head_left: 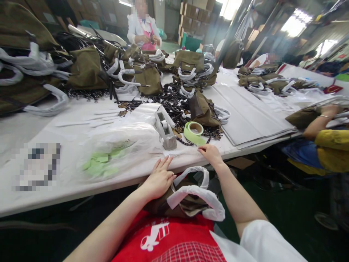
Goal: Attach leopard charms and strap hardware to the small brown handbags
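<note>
A brown canvas handbag (160,203), its two handles (195,193) wrapped in white paper, rests against my body at the table edge. My left hand (160,181) lies over the bag's upper left side, fingers stretched out toward the table and apparently empty. Beyond the edge, my right hand (210,154) has thumb and fingers pinched together, touching or just above the tabletop. What sits in that pinch is too small to make out. Right by those fingertips is the loose end of a roll of light green tape (192,136). A grey tape dispenser (165,133) stands left of the roll.
Green paper pieces (102,162) lie under clear plastic (136,136) on the left. Black straps (171,100) and several brown bags (148,78) are heaped farther back. White boards (245,116) are stacked at right. Co-workers are across the table (114,180) and at right.
</note>
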A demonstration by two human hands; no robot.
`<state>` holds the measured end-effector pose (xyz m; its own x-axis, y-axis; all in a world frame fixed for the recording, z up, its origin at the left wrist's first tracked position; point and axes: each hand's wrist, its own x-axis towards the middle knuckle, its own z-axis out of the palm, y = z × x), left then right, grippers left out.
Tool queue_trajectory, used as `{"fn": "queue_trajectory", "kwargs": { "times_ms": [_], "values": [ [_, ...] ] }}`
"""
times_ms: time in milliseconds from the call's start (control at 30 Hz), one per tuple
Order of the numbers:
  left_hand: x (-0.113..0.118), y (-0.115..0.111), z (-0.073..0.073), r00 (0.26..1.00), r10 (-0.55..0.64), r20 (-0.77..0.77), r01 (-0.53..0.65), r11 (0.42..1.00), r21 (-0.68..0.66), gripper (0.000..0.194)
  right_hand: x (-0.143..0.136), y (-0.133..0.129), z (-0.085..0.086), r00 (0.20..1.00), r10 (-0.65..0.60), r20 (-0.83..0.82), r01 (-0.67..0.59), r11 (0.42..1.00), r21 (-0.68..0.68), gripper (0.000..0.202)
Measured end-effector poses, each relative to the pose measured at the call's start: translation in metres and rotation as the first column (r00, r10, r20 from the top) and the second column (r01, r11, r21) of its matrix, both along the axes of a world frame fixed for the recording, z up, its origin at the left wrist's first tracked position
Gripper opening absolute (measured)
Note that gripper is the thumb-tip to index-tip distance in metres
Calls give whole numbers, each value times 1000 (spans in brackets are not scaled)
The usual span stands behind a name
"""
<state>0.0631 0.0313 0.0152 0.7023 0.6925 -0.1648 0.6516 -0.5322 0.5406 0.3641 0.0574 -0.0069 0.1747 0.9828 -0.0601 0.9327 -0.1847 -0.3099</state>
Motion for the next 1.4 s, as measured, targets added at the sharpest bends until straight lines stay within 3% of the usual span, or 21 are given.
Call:
{"fn": "queue_trajectory", "kwargs": {
  "times_ms": [100,200,367,433,500,567,600,667,733,800,867,933,1033,1233,1400],
  "values": [
    [5,7,-7,999,8,-46,-9,999,-33,41,3,-3,1,994,56,-90,-55,998,14,19],
    [6,12,-14,997,11,-72,-13,1000,-25,39,7,-5,0,988,36,-152,-29,998,51,27],
    [9,11,-21,996,28,-82,-26,999,24,37,34,-3,2,960,-218,-177,252,946,204,47],
    [12,10,-23,996,40,-77,-36,998,52,36,49,-2,9,914,-351,-202,398,867,299,57],
    [14,8,-21,995,53,-84,-47,996,75,34,58,-4,19,842,-468,-270,540,723,430,60],
    [14,3,-16,995,75,-71,-64,989,136,31,56,-10,32,806,-499,-318,585,592,554,56],
    [14,-1,-12,996,75,-40,-66,980,187,30,49,-15,39,827,-474,-302,551,579,601,52],
    [11,-13,-3,997,34,63,-52,952,302,29,26,-26,50,917,-343,-204,391,667,634,45],
    [8,-24,6,988,-35,148,-25,922,386,29,-3,-38,58,983,-119,-139,179,788,590,38],
    [6,-30,10,986,-66,154,-3,912,410,29,-31,-50,61,977,117,-177,-7,852,524,32],
    [3,-32,10,991,-58,121,4,915,404,28,-48,-60,62,921,264,-285,-105,875,473,29],
    [0,-29,8,995,-49,91,10,922,388,26,-55,-66,60,860,291,-420,-98,900,424,29],
    [-4,-28,5,996,-54,74,22,924,382,27,-52,-68,58,821,226,-524,-30,934,356,32],
    [-6,-38,4,989,-11,147,-51,912,408,27,-52,-62,66,923,163,-348,-36,939,343,29],
    [-8,-40,6,981,39,190,-108,922,371,28,-57,-64,66,937,193,-290,-94,941,325,29]
  ]
}}
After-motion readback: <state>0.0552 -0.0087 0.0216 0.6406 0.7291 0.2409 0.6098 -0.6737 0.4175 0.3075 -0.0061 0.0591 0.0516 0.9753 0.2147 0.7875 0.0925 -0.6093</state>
